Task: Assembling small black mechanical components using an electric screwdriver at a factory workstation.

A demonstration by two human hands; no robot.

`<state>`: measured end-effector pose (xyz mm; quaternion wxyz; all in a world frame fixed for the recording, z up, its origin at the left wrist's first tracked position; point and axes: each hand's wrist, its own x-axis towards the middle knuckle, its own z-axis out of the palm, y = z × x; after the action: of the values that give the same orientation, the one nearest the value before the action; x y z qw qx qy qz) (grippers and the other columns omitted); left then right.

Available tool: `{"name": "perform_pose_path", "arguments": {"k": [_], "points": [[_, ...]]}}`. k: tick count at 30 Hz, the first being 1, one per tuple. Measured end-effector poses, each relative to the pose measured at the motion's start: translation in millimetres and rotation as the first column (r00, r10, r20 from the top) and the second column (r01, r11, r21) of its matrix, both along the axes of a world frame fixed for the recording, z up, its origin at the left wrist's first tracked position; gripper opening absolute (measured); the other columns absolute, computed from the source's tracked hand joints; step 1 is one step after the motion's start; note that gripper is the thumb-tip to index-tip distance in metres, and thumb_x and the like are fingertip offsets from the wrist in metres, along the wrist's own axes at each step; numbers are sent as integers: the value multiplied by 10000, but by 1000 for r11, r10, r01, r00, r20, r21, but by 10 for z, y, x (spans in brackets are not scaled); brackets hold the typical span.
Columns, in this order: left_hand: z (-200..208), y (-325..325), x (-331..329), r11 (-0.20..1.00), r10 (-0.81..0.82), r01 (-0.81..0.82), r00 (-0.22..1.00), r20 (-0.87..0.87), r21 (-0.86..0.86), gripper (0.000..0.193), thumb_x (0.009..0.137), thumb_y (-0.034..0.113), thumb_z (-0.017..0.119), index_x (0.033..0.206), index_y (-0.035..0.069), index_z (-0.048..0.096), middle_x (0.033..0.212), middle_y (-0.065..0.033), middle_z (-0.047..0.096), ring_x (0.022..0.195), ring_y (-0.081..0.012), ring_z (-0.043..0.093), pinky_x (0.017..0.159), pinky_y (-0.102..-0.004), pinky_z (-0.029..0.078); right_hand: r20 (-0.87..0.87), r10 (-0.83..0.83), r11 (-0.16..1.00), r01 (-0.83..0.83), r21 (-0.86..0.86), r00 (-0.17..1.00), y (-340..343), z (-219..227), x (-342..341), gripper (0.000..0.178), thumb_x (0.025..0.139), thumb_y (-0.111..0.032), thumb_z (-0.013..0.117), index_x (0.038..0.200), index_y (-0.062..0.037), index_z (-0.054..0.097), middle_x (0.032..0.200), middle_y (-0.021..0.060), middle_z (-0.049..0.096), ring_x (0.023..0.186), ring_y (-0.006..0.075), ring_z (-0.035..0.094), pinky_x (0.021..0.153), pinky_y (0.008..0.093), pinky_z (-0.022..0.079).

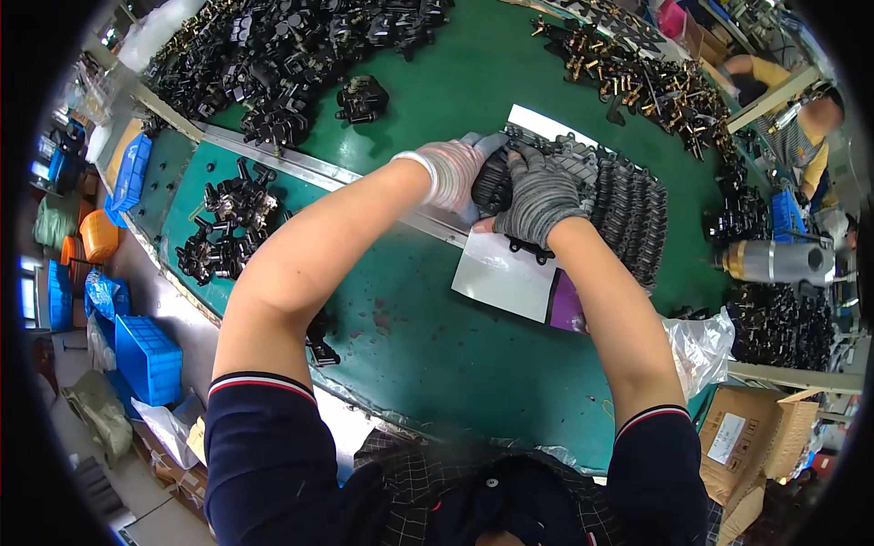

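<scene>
Rows of black ribbed plastic parts (pixel 633 218) are packed side by side on a white and purple card sheet (pixel 501 273). My left hand (pixel 452 173), in a pale striped glove with blue-grey fingers, curls around the left end of the rows. In a dark grey knit glove, my right hand (pixel 543 196) grips the same end from above, its bare thumb tip pointing left. Between the two hands a few black plastic parts (pixel 492 182) are squeezed together. Part of what the fingers hold is hidden beneath the gloves.
A big heap of black parts (pixel 291 55) covers the back left, one lone part (pixel 361 98) beside it. Black-and-brass fittings (pixel 628 82) lie at the back right. A metal rail (pixel 309 170) crosses the green table. Nearer are a black cluster (pixel 228 218) and cardboard box (pixel 742 437). Another person (pixel 801 136) sits far right.
</scene>
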<state>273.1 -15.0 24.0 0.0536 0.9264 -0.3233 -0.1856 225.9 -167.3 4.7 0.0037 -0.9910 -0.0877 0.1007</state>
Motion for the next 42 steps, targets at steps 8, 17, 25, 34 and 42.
{"name": "perform_pose_path", "arguments": {"k": [8, 17, 25, 34, 42], "points": [[-132, -125, 164, 999, 46, -46, 999, -8, -9, 1115, 502, 358, 846, 1420, 62, 286, 1363, -228, 418, 1184, -350, 508, 993, -377, 430, -9, 56, 991, -55, 124, 998, -62, -135, 319, 1094, 511, -476, 837, 1370, 12, 366, 1404, 232, 342, 1274, 381, 392, 1084, 408, 327], [4, -140, 167, 970, -129, 61, 950, 285, 236, 1041, 528, 461, 815, 1378, 51, 374, 1406, -193, 386, 1342, -334, 311, 1114, -423, 246, -13, 32, 993, -30, 117, 999, -19, -37, 258, 1049, 508, -461, 829, 1343, 5, 398, 1396, 226, 357, 1270, 374, 402, 1090, 413, 314], [-7, -128, 119, 973, -147, 119, 980, 135, 196, 947, 534, 455, 808, 1280, -8, 454, 1310, -171, 461, 1264, -311, 400, 1082, -404, 287, 90, 169, 978, -178, 109, 982, -154, -150, 250, 960, 503, -462, 809, 1283, -19, 467, 1336, 220, 438, 1266, 341, 416, 1085, 415, 310], [-88, -34, 145, 996, -86, 81, 988, 127, 41, 894, 522, 423, 804, 1235, -7, 478, 1167, -180, 537, 1093, -317, 541, 963, -382, 426, 99, 229, 937, -246, 248, 969, -97, -41, 336, 850, 477, -376, 833, 1191, -27, 530, 1299, 225, 470, 1234, 357, 437, 1081, 415, 314], [379, 381, -353, 758, 3, -389, 804, -595, -523, 886, 574, 344, 812, 1255, -73, 426, 1167, -256, 510, 1092, -363, 538, 939, -391, 457, 134, 134, -29, -131, 991, 982, -70, 199, -222, 1086, 533, -370, 881, 1401, -25, 328, 1312, 159, 470, 1213, 281, 467, 1045, 376, 363]]}}
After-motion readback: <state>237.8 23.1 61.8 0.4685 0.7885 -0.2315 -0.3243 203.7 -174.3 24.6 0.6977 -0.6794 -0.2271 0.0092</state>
